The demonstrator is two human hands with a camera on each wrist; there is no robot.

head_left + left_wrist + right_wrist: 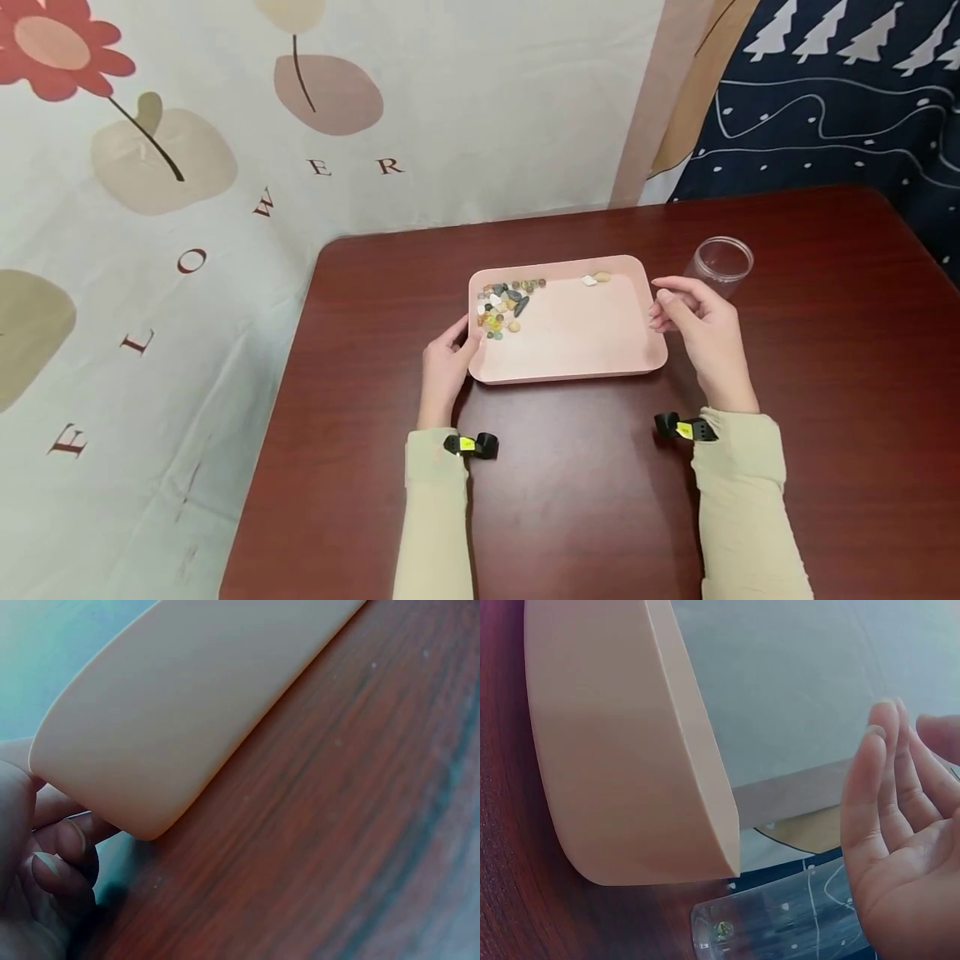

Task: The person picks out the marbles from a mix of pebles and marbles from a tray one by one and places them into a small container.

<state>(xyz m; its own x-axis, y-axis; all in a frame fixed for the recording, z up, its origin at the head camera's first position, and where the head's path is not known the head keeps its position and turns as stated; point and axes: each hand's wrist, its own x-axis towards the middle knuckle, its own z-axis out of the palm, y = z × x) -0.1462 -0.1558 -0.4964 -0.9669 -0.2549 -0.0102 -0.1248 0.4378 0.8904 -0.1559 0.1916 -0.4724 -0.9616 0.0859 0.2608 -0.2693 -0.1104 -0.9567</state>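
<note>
A shallow pink tray (pixel 577 333) rests on the table, with a cluster of small polished stones (pixel 504 307) at its left end and two paler stones (pixel 596 278) near its far edge. My left hand (pixel 447 367) grips the left end of the tray, thumb over the rim; in the left wrist view its other fingers (pixel 64 881) lie by the outer wall. My right hand (pixel 701 329) hovers by the tray's right end, its fingers bent loosely and the thumb apart from them in the right wrist view. No object shows in it.
A clear plastic jar (pixel 722 260) without a lid stands beyond my right hand. In the right wrist view a small greenish bit (pixel 724 928) shows inside it. The dark red table (pixel 570 500) meets a patterned cloth (pixel 487 125) at its far and left edges.
</note>
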